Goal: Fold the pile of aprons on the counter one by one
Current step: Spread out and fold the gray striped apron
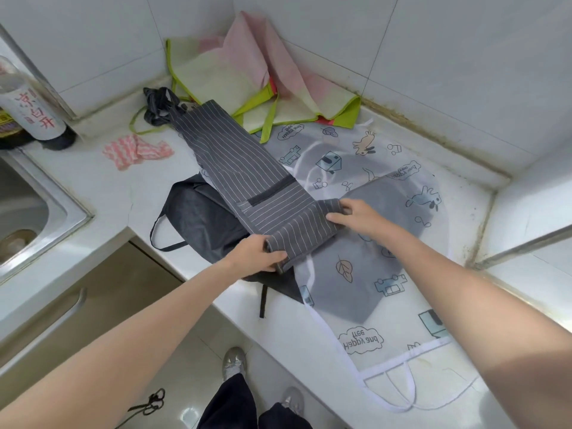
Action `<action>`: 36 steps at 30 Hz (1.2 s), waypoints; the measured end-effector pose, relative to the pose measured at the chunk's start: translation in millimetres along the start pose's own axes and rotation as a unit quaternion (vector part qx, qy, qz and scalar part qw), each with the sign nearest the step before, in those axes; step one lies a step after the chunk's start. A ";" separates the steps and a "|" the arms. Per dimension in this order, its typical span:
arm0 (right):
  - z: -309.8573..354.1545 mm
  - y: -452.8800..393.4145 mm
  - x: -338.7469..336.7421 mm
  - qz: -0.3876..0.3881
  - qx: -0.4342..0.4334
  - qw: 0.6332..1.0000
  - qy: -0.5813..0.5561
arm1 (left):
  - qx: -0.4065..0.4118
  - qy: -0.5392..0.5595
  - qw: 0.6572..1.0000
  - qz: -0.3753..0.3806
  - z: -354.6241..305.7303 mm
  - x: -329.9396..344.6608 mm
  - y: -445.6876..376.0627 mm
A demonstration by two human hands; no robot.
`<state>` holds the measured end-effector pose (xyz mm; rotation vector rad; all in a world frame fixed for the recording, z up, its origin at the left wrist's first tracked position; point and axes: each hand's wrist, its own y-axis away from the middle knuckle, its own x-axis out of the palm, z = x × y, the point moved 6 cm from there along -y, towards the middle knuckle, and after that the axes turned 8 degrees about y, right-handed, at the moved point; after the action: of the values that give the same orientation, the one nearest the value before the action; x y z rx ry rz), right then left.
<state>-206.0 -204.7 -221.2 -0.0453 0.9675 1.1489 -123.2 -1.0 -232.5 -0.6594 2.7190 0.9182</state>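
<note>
Head view: grey pinstriped apron (244, 178) folded lengthwise into a long narrow strip, stretched diagonally across the white counter (130, 193), straps bunched at the far end. Near end gripped at both corners: left hand (258, 253) curled round the nearer corner, right hand (356, 216) pinching the farther one, hands a little apart. Judged mid-fold, lengthwise fold done, crosswise folds outstanding. Beneath it, a plain black apron (201, 224) crumpled, overhanging the counter edge, and a translucent cartoon-print apron (396, 311) spread flat, both unfolded. In the corner, a pink and lime-trimmed apron (253, 72) heaped against the tiles, also unfolded. No finished, folded apron visible anywhere. So, early: first piece in hand, at least three left.
</note>
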 end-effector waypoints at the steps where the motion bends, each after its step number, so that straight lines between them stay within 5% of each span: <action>1: 5.4 -5.4 3.9 -0.007 -0.009 0.999 0.046 | -0.045 0.095 0.994 0.005 6.1 -3.3 -1.2; 5: 26.2 -19.6 18.6 -0.044 -0.006 0.972 0.229 | -0.133 0.228 0.965 0.001 19.8 -9.0 -2.5; 8: 32.3 -26.0 27.2 -0.089 0.006 0.941 0.327 | -0.063 -0.084 0.991 -0.079 12.4 -33.0 -4.4; 11: 37.4 -27.2 34.8 -0.123 0.003 0.918 0.378 | 0.127 -0.426 0.868 -0.221 -19.9 -41.3 3.5; 13: 39.7 -26.3 37.9 -0.125 -0.005 0.910 0.395 | 0.236 -0.545 0.784 -0.181 -33.8 -17.2 3.1; 15: 42.2 -22.6 36.2 -0.133 -0.053 0.899 0.415 | 0.249 -0.568 0.780 -0.087 -26.8 -0.8 -8.6; 17: 44.0 -15.0 35.6 -0.144 -0.163 0.845 0.488 | 0.211 -0.571 0.792 -0.046 -20.2 -4.4 -17.3; 19: 37.3 -7.7 29.2 -0.142 -0.208 0.787 0.563 | 0.209 -0.608 0.765 -0.028 -15.7 -7.2 -16.7; 21: 25.7 -1.2 25.6 -0.106 -0.208 0.771 0.593 | 0.218 -0.638 0.739 -0.003 -7.2 -9.8 -14.0; 27: 30.9 -10.3 35.2 -0.005 -0.209 0.763 0.612 | 0.194 -0.492 0.849 -0.021 -5.1 -22.3 -6.9; 32: 56.3 -27.3 27.2 0.028 -0.150 0.902 0.404 | 0.168 -0.436 0.880 -0.083 -7.7 -26.5 -8.7; 36: 65.4 -50.9 -1.6 0.053 -0.042 0.982 0.179 | 0.080 -0.182 0.974 -0.111 5.4 -55.6 -22.6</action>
<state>-125.7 -197.1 -201.9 -0.2793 1.2500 1.3058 -63.3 5.7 -230.9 -0.6711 2.3105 0.6815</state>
